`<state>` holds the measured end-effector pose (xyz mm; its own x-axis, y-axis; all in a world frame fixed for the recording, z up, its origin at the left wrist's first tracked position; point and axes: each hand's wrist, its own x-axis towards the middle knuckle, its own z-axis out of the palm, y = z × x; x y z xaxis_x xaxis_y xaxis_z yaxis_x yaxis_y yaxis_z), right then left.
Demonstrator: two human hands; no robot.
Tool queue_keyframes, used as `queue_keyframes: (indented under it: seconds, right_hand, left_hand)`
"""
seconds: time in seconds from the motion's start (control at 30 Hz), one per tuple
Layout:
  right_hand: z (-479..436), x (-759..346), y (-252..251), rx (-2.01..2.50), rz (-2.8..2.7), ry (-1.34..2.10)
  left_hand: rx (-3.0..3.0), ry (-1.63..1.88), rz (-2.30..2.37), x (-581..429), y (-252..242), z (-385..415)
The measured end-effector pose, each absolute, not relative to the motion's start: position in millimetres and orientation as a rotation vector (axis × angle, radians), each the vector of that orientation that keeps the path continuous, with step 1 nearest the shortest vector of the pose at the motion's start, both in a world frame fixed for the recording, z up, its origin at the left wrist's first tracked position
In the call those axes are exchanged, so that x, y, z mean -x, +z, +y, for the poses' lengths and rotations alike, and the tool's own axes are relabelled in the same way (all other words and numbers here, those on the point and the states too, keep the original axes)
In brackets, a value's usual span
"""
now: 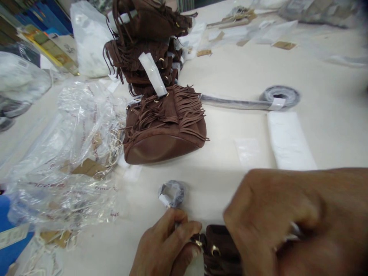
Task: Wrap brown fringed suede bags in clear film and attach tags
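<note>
At the bottom edge, a dark brown bag (221,245) with gold-coloured metal fittings lies partly hidden between my hands. My left hand (169,245) is closed in a pinch at a gold-coloured clasp beside it, on the end of a plastic-wrapped strap. The strap's small coil (178,193) rests on the table just beyond those fingers. My right hand (287,218) hovers large over the bag's right side, fingers curled tight. A small shiny bit shows in its fist, too hidden to name. Further off, a brown fringed bag (166,134) lies with its base towards me.
More brown fringed bags (143,50) are piled behind. Right of them lie a larger wrapped strap coil (280,96) and a folded white sheet (290,140). Clear plastic wrapping (71,153) with tags and strings covers the left. A white plastic bag (89,38) stands behind it on the table (224,153).
</note>
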<state>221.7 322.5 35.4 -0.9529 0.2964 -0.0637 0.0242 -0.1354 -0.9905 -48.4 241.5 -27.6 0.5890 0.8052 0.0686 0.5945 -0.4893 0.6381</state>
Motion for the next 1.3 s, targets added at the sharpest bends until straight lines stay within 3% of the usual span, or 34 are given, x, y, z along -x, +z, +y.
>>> queue_keyframes:
  seconds: [0.23,1.3]
  right_hand:
    - [337,-188,8,0.364,-2.321,1.673]
    - [344,-173,-1,0.266,-2.528,1.606]
  left_hand:
    - [-2.161,0.572,1.147,49,-30,240]
    - [-2.096,0.608,1.138,46,-22,242]
